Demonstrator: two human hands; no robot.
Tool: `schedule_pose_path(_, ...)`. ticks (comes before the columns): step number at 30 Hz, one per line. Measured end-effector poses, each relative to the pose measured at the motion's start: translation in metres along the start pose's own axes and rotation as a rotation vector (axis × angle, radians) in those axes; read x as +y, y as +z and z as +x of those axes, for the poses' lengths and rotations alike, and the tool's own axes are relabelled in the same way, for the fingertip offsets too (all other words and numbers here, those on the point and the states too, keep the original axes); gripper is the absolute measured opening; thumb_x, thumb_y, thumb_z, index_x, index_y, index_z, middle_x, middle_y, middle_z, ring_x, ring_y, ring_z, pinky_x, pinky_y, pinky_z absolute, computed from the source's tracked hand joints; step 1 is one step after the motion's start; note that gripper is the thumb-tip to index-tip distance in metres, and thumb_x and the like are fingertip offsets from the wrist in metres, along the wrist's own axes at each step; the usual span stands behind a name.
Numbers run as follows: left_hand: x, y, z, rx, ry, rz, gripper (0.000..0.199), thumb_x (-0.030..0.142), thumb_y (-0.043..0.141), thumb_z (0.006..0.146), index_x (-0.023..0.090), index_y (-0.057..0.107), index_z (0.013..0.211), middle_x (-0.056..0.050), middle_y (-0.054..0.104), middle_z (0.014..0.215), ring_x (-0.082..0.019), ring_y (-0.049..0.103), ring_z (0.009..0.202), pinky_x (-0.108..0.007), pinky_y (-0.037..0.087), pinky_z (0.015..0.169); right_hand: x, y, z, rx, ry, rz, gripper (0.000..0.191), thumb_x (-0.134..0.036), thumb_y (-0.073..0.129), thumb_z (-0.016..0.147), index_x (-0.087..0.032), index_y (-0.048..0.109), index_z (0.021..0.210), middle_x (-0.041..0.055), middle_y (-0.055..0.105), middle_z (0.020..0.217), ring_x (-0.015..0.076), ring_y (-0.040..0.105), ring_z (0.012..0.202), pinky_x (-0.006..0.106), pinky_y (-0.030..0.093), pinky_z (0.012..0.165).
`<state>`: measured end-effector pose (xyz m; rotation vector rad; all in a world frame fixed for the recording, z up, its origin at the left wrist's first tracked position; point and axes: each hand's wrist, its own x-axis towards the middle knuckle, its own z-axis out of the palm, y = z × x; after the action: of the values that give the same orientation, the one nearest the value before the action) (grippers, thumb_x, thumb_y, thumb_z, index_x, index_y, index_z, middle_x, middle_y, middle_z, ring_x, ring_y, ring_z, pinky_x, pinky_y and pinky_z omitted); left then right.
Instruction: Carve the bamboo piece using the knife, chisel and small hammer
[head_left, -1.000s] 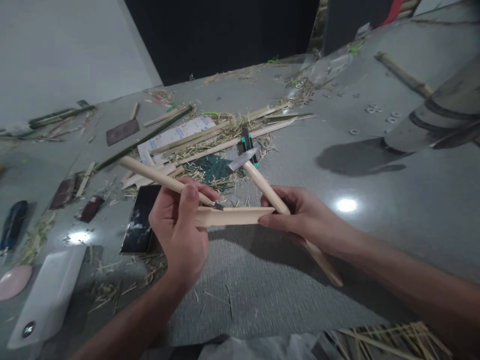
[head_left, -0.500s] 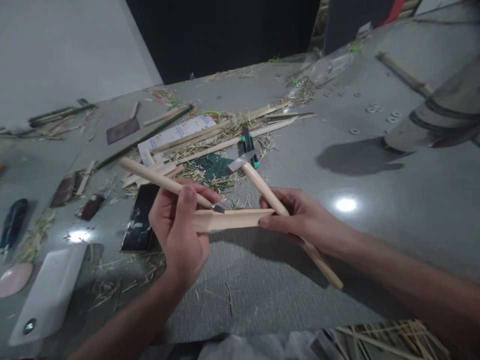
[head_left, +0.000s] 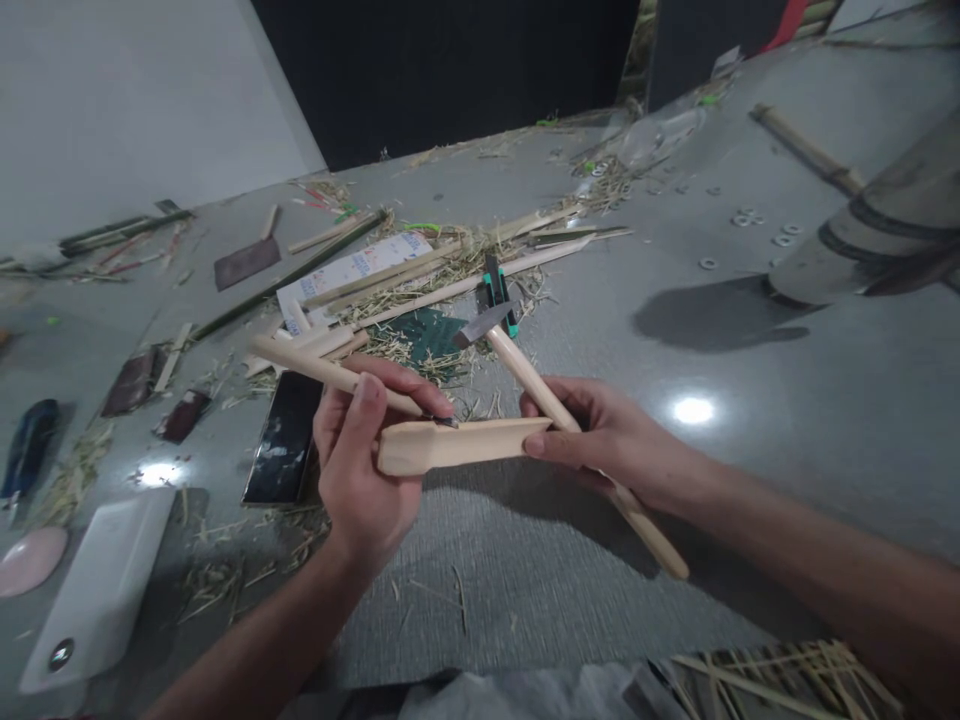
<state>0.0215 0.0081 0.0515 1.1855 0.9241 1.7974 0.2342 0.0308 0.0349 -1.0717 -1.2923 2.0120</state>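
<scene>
**Broad end of the wood swings into view**

Since the earlier frame, the wood [head_left: 469, 445] has tilted, baring its broad left end, and the left hand [head_left: 367, 475] and knife [head_left: 330, 372] have shifted slightly rightward.

Nearest, at mid-frame, we see the left hand curled with the knife between thumb and fingers, the wood's broad end against its palm. Right of centre, the right hand [head_left: 600, 430] pinches the wood's narrow end and also holds the hammer [head_left: 529, 378]. The wood, held between the hands, looks light, stiff and fairly smooth; we would grip its thicker broad end, since the thin end may split, and keep fingertips off the knife's tip.

Beyond, near the hammer's head, lies a cutter [head_left: 493, 285]; farther, upper left of centre, a printed sheet [head_left: 367, 262].
</scene>
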Motion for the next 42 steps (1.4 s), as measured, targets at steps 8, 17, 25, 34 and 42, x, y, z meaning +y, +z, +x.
schedule_pose_path(8, 0.001, 0.004, -0.005, 0.026, 0.025, -0.023, 0.026, 0.033, 0.061, 0.105, 0.019, 0.066, 0.083, -0.002, 0.062, 0.070, -0.016, 0.063, 0.066, -0.031, 0.055, 0.066, 0.002, -0.001, 0.001, 0.015, -0.041, -0.022, 0.034, -0.033, 0.088, 0.083, -0.023, 0.057, 0.092, -0.0116, 0.046, 0.060, 0.0039, 0.036, 0.042, 0.015, 0.032, 0.034)
schedule_pose_path(17, -0.002, 0.009, -0.012, 0.153, 0.046, 0.015, 0.027, 0.033, 0.063, 0.102, 0.020, 0.066, 0.078, -0.003, 0.056, 0.073, -0.018, 0.057, 0.067, -0.034, 0.050, 0.063, 0.007, 0.002, -0.002, 0.006, -0.020, -0.090, 0.033, -0.043, 0.082, 0.091, -0.023, 0.056, 0.096, -0.0102, 0.046, 0.062, 0.0050, 0.039, 0.045, 0.016, 0.032, 0.037)
schedule_pose_path(25, -0.004, 0.006, -0.014, 0.115, 0.097, 0.131, 0.026, 0.025, 0.056, 0.104, 0.020, 0.064, 0.080, -0.002, 0.058, 0.072, -0.017, 0.059, 0.067, -0.033, 0.050, 0.062, 0.007, 0.003, -0.002, 0.028, -0.015, -0.137, 0.029, -0.039, 0.080, 0.092, -0.023, 0.056, 0.094, -0.0093, 0.050, 0.063, 0.0047, 0.041, 0.046, 0.015, 0.033, 0.038)
schedule_pose_path(34, -0.008, -0.006, -0.011, 0.000, 0.176, 0.407, 0.031, 0.030, 0.060, 0.106, 0.020, 0.067, 0.078, 0.001, 0.063, 0.069, -0.013, 0.059, 0.062, -0.028, 0.047, 0.056, 0.011, 0.004, 0.001, -0.045, -0.008, -0.339, 0.024, -0.037, 0.076, 0.094, -0.021, 0.059, 0.093, -0.0051, 0.060, 0.070, 0.0080, 0.050, 0.053, 0.020, 0.039, 0.045)
schedule_pose_path(42, -0.008, -0.012, -0.007, -0.177, 0.243, 0.565, 0.033, 0.035, 0.060, 0.107, 0.020, 0.069, 0.079, 0.001, 0.065, 0.069, -0.012, 0.059, 0.061, -0.028, 0.044, 0.055, 0.014, 0.006, 0.003, -0.031, 0.005, -0.476, 0.021, -0.036, 0.073, 0.094, -0.022, 0.059, 0.089, -0.0061, 0.055, 0.067, 0.0096, 0.052, 0.052, 0.024, 0.038, 0.046)
